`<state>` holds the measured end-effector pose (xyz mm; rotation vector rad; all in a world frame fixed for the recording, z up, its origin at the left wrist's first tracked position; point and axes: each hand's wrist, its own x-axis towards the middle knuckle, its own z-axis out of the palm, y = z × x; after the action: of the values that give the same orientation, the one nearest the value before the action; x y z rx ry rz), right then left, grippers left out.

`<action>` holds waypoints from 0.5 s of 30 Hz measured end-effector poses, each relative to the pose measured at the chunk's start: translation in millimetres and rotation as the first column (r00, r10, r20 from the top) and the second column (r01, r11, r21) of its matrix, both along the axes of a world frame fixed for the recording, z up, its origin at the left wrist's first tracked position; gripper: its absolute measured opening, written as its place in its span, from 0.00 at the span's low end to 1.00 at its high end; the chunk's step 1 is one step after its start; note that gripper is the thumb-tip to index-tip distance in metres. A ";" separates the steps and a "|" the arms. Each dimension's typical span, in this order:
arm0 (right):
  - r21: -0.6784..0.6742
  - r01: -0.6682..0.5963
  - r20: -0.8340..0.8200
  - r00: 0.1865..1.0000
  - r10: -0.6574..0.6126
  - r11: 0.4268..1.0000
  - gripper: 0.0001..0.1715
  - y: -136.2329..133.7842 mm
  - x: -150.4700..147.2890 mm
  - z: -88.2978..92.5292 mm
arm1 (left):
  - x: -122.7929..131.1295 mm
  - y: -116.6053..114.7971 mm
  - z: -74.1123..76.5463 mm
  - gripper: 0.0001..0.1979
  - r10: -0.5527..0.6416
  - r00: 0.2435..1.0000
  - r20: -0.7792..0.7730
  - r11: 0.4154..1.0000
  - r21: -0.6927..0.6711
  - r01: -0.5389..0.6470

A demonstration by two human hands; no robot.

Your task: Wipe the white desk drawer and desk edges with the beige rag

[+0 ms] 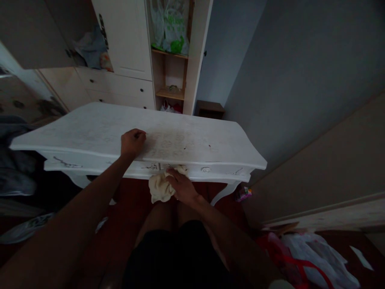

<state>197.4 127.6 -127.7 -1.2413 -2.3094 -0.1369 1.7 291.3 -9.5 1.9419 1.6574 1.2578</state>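
Note:
A white table (210, 132) with a worn, stained top stands in front of me. My left hand (132, 141) rests on its top near the front edge, fingers curled in as if pinching something too small to make out. My right hand (181, 185) is lower, at the table's front apron, gripping a crumpled cream cloth (159, 188) and pressing it against the drawer front. A few dark specks lie on the tabletop to the right of my left hand.
Behind the table is a white wardrobe (126, 40) with open shelves holding plastic bags (171, 24). A grey wall runs along the right. Bags and clothing (303, 249) lie on the dark red floor at lower right. Dark fabric is piled at the left.

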 end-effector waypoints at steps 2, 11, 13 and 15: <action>-0.021 0.005 -0.032 0.999 -0.006 1.000 0.26 -7.2 15.9 -6.1 | 0.7 -0.8 0.6 0.13 0.008 1.000 0.010 1.000 -0.016 -0.008; 0.057 0.089 -0.073 0.994 -0.085 0.994 0.21 -45.9 92.3 -30.4 | 1.3 -1.5 0.8 0.13 0.009 1.000 0.021 1.000 -0.001 -0.008; 0.054 0.109 -0.041 0.993 -0.107 0.993 0.22 -56.5 109.2 -35.1 | 0.6 -0.8 -0.1 0.14 0.002 1.000 0.015 1.000 0.002 -0.002; 0.050 0.168 -0.046 0.985 -0.165 0.985 0.22 -67.5 129.1 -38.9 | 0.1 -0.4 -0.4 0.15 -0.013 1.000 0.011 1.000 0.018 0.012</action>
<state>326.5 60.1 -166.6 -1.3955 -2.1504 -0.2276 1.7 290.9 -9.9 1.9492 1.6319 1.2800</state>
